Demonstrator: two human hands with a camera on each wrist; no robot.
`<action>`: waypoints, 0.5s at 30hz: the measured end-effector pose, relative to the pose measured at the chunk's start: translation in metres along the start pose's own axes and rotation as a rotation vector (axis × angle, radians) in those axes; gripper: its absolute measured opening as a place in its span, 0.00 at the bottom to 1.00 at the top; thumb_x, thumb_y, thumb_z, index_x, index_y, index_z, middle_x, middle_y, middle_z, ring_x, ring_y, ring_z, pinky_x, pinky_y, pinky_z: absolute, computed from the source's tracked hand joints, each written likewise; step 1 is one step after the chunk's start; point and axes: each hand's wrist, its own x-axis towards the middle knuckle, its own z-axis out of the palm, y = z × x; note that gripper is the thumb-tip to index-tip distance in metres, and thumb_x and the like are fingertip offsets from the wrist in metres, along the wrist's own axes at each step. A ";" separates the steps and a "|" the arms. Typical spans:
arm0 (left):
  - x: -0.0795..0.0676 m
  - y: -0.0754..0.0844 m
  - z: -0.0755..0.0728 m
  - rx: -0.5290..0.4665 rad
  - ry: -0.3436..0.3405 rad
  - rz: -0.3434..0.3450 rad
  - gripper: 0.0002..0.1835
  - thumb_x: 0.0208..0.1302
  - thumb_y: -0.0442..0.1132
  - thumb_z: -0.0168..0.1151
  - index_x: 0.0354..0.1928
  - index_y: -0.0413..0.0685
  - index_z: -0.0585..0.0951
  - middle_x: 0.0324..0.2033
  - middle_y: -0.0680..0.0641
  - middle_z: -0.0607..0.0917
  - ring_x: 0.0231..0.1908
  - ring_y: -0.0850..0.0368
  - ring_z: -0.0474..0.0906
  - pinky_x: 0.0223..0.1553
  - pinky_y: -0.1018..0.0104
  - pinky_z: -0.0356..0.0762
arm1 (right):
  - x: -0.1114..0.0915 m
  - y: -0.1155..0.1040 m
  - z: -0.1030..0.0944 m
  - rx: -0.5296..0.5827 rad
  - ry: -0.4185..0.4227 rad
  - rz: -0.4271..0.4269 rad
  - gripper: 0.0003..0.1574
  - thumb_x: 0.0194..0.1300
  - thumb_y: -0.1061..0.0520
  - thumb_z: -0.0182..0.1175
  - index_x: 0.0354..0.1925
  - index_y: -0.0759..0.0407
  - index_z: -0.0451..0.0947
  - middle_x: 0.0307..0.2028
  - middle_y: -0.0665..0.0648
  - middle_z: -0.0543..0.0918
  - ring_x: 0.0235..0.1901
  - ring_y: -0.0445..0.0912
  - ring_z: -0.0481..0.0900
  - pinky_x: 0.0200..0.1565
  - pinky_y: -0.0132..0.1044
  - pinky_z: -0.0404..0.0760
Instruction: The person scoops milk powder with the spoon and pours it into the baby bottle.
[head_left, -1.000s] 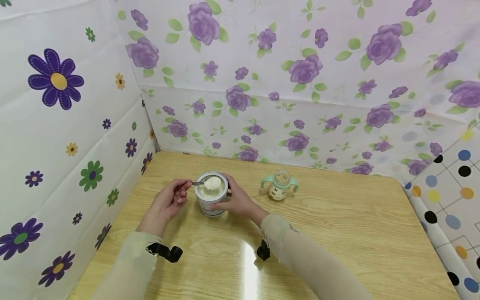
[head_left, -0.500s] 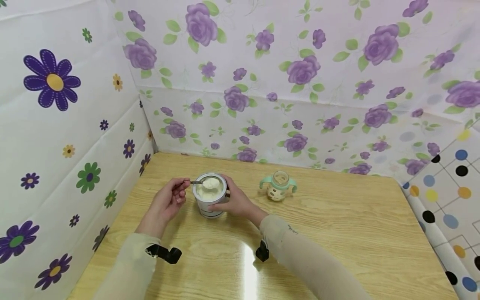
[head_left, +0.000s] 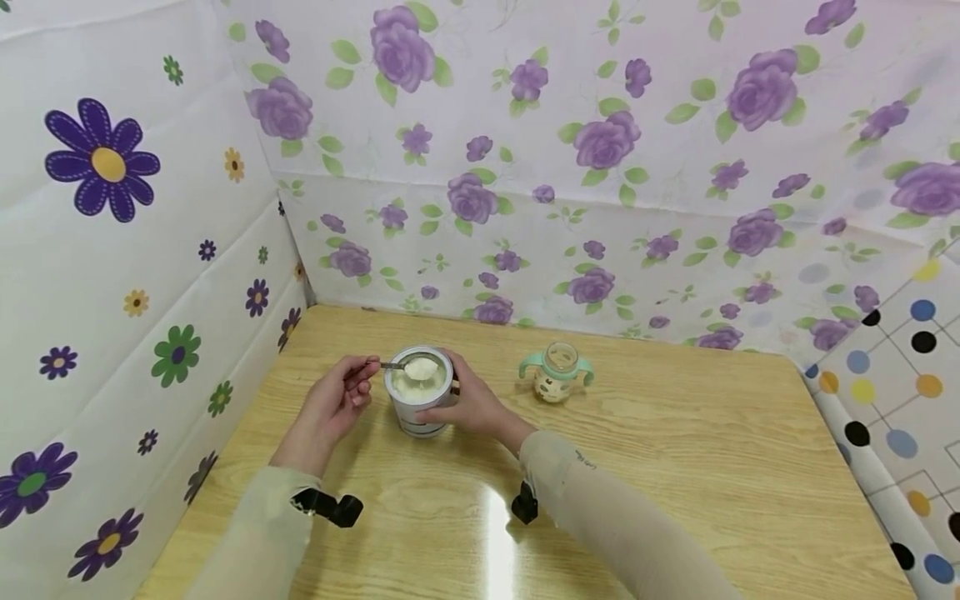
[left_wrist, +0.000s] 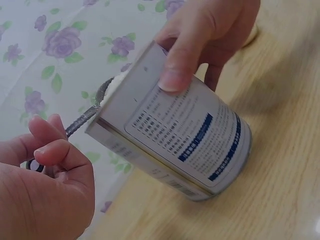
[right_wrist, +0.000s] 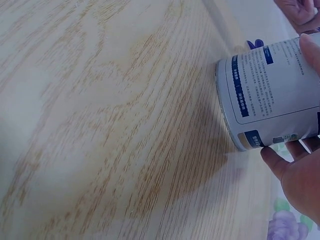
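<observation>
My left hand (head_left: 333,404) pinches the handle of a metal spoon (left_wrist: 84,118), whose bowl carries a heaped load of pale powder (head_left: 422,368) at the mouth of a white tin (head_left: 420,408). More powder fills the tin below the spoon. My right hand (head_left: 474,398) grips the tin from its right side, with the thumb on the near wall. In the left wrist view the tin's printed label (left_wrist: 175,130) faces the camera, and the spoon's bowl is partly hidden behind the rim. The right wrist view shows the tin's lower edge (right_wrist: 227,107) at the wooden tabletop.
A baby bottle (head_left: 555,375) with mint-green handles stands uncapped to the right of the tin, with something pale inside. The wooden table (head_left: 675,433) meets a rose-patterned cloth (head_left: 480,250) at the back, a flowered cloth (head_left: 187,283) on the left and a dotted one on the right.
The heaped spoon shifts very slightly and lies a little lower over the tin's mouth than a second ago. The head view drifts slightly; both hands keep their holds.
</observation>
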 end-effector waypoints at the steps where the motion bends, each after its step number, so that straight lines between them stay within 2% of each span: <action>1: 0.000 0.000 0.000 0.006 -0.004 0.004 0.20 0.85 0.37 0.47 0.36 0.44 0.86 0.27 0.53 0.89 0.21 0.66 0.72 0.20 0.78 0.63 | 0.000 0.000 0.000 -0.003 0.003 0.001 0.68 0.61 0.54 0.82 0.85 0.45 0.50 0.75 0.52 0.68 0.73 0.51 0.71 0.72 0.52 0.73; 8: 0.002 -0.001 -0.002 0.028 0.021 -0.007 0.19 0.85 0.38 0.48 0.36 0.46 0.86 0.27 0.54 0.90 0.21 0.67 0.72 0.19 0.78 0.62 | 0.001 0.001 0.001 -0.002 -0.003 -0.006 0.68 0.61 0.54 0.82 0.85 0.46 0.49 0.75 0.53 0.68 0.73 0.50 0.70 0.72 0.52 0.73; 15: 0.004 -0.003 0.000 0.027 0.056 0.029 0.19 0.86 0.37 0.50 0.35 0.46 0.86 0.26 0.54 0.89 0.19 0.67 0.73 0.18 0.79 0.62 | 0.001 0.002 0.001 -0.005 0.001 -0.005 0.68 0.61 0.54 0.82 0.84 0.45 0.49 0.75 0.51 0.68 0.74 0.49 0.70 0.72 0.52 0.73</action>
